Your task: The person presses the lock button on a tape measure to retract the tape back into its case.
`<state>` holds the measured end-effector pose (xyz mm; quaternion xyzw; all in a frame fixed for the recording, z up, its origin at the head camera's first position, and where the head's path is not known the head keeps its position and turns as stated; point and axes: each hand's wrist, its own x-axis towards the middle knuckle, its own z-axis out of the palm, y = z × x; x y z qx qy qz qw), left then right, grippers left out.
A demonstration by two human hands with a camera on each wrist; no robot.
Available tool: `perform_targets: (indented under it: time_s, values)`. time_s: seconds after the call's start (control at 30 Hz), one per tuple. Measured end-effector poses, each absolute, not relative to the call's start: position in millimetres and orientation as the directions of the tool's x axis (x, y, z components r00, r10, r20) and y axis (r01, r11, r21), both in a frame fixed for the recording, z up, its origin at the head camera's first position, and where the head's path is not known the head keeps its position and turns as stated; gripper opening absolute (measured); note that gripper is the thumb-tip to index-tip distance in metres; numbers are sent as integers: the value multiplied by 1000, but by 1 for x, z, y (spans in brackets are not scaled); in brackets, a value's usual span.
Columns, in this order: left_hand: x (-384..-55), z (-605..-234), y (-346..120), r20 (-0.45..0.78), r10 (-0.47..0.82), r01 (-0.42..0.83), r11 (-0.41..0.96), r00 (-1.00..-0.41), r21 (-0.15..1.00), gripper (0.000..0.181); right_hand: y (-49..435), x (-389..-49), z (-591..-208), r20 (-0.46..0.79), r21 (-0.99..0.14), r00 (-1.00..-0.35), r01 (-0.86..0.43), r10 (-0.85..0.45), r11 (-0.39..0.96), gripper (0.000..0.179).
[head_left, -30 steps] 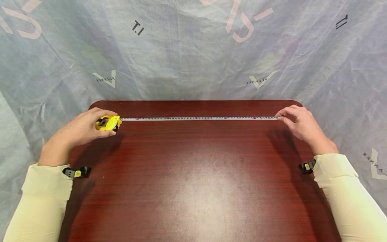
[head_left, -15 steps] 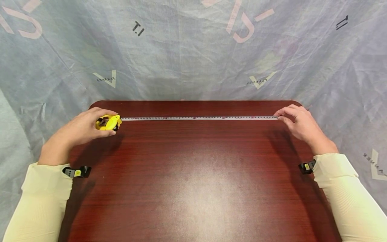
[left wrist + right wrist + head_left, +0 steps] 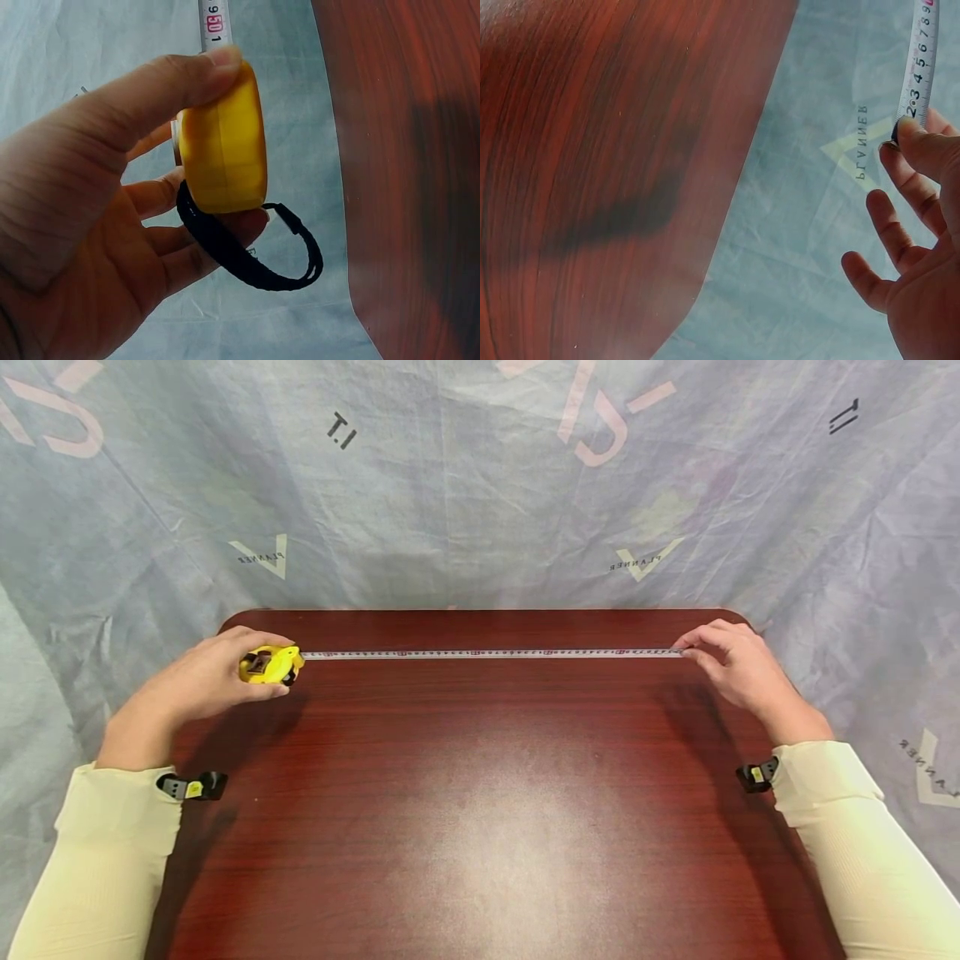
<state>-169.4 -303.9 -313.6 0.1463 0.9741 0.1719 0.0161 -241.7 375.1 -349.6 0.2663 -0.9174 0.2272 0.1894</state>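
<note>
1. Behind the table [image 3: 487,735], a pale grey-blue sheet [image 3: 450,485] is hung in soft folds, printed with pink, black and yellowish lettering, some of it reversed.
2. Below the sheet, the dark red, wood-grained tabletop is shown with rounded far corners and a glossy patch of light.
3. From both lower corners, cream sleeves [image 3: 105,860] are stretched forward, and a small black device [image 3: 213,785] is worn at each wrist.
4. Near the far left corner, the left hand [image 3: 198,672] is partly closed around the yellow case [image 3: 225,150] of a tape measure, which is gripped between thumb and fingers.
5. Near the far right corner, the tape's free end is pinched by the right hand [image 3: 738,668] between thumb and finger; its other fingers are spread, with nothing held.
6. Between the hands, the white blade [image 3: 480,654] is drawn out nearly straight, roughly parallel to the table's far edge. It seems to be held above the wood; it could be buckled if either hand were twisted or lowered.
7. Beside the case, a black cord loop [image 3: 259,274] is left dangling, where a finger could be snagged.
8. At the blade's tip, a dark end hook [image 3: 895,132] is partly hidden by the thumb. Should that small pinch slip, the blade could be whipped leftward by its spring; whether a lock is set cannot be told.
</note>
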Motion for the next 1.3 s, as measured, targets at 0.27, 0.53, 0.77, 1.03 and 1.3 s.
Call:
perform_targets:
  time_s: [0.27,0.53,0.77,1.03,1.3]
  values:
    - [-168,-313,-301,3,285,268,899,-959,348,62,373,-241,-350,484,-313,-769,-597,-416,739,22]
    - [-168,-314,-298,-6,280,261,902,-960,343,62,372,-241,-352,488,-321,-770,-596,-411,736,21]
    - [-167,-313,-296,-1,283,265,899,-959,349,61,371,-243,-354,495,-323,-763,-606,-416,727,22]
    - [-167,-313,-295,8,287,272,900,-958,342,61,368,-241,-353,493,-332,-766,-603,-412,725,21]
    - [-168,-313,-294,21,301,290,897,-953,334,63,364,-240,-353,481,-343,-773,-600,-413,723,20]
